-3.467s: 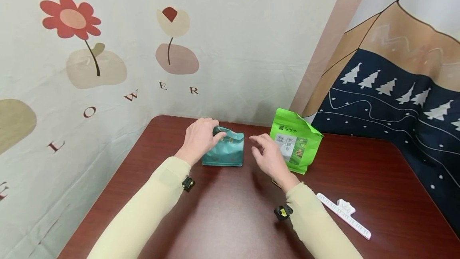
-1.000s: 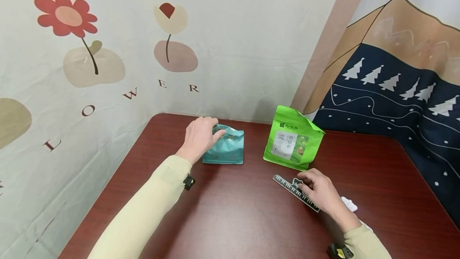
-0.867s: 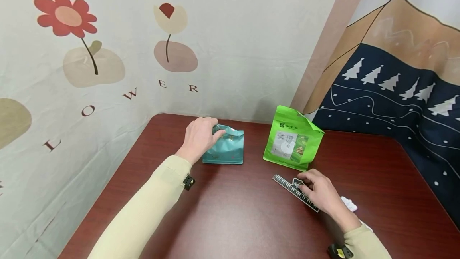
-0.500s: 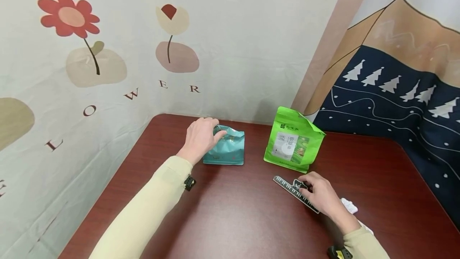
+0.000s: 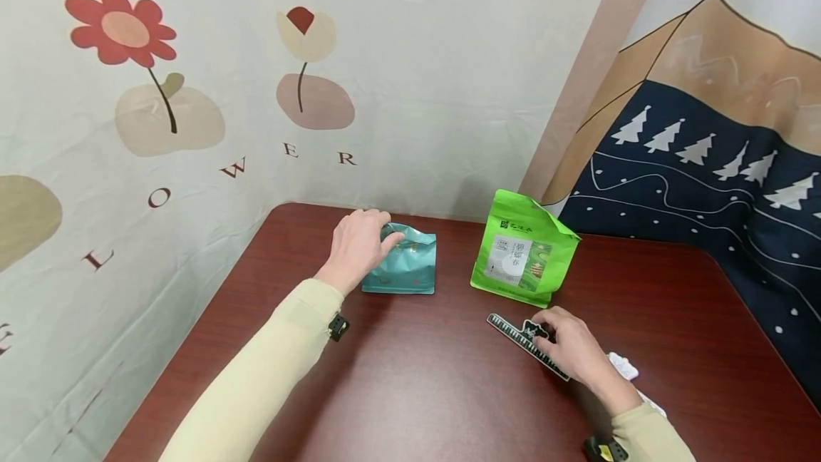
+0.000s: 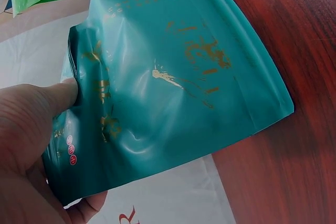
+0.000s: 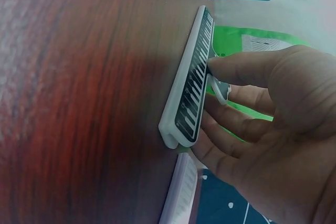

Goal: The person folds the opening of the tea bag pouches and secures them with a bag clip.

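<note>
In the head view my left hand (image 5: 358, 242) grips the folded top-left corner of a teal foil pouch (image 5: 407, 267) standing on the table. The left wrist view shows the thumb pressing the fold of this pouch (image 6: 157, 77), with fingers behind it. My right hand (image 5: 572, 345) pinches the tab of a long black-and-white bag clip (image 5: 513, 332) patterned like piano keys. Seen from the right wrist, the thumb lies on the clip (image 7: 193, 90) by its tab and the other fingers curl behind. The clip's near end is partly covered by the hand.
A bright green stand-up pouch (image 5: 516, 259) with an uneven top stands behind the black clip. A white bag clip (image 5: 622, 366) lies partly hidden under the right forearm. The reddish-brown table (image 5: 410, 391) meets a printed cloth backdrop (image 5: 423, 91) at the back.
Since the earliest frame my right hand has moved from near the teal pouch towards the front right, onto the black bag clip. My left hand has stayed on the pouch. Little differs over the last second.
</note>
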Motion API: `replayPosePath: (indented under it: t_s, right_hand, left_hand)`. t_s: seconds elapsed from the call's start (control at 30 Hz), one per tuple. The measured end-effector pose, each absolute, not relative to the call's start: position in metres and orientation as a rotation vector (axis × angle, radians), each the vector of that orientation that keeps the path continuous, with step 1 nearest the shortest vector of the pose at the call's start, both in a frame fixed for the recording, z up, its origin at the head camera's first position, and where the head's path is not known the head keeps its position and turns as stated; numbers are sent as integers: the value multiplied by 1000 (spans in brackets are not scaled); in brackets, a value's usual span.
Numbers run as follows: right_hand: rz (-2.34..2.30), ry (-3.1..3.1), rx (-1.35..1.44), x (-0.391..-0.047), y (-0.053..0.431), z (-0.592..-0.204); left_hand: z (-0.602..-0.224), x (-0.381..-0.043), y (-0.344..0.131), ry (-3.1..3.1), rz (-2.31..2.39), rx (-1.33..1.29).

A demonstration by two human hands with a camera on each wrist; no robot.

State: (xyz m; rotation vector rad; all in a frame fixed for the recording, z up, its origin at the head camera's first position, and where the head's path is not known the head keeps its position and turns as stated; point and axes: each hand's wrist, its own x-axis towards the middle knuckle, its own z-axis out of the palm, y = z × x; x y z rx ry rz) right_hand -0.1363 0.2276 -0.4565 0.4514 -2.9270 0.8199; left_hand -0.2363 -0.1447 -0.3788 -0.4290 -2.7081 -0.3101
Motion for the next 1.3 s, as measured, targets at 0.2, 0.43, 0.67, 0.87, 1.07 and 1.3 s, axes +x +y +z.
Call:
replayPosePath:
  t_s: [0.2, 0.43, 0.67, 0.87, 1.07, 1.3]
  right_hand:
    - [839, -2947, 439, -136, 226, -454]
    - [892, -2933, 437, -137, 226, -453]
    - [934, -2913, 455, -138, 225, -452]
    - [940, -2894, 483, -137, 225, -450]
    - [939, -2849, 524, -137, 224, -448]
    - [927, -2854, 493, -136, 224, -447]
  left_hand:
    - [-379, -235, -144, -2684, -353, -455]
    - [-377, -235, -143, -2661, -417, -485]
    - [-373, -237, -143, -2696, -508, -504]
    - [-372, -239, -145, -2733, -629, -506]
    - [-371, -238, -145, -2727, -635, -512]
    - [-369, -238, -146, -2739, -640, -536]
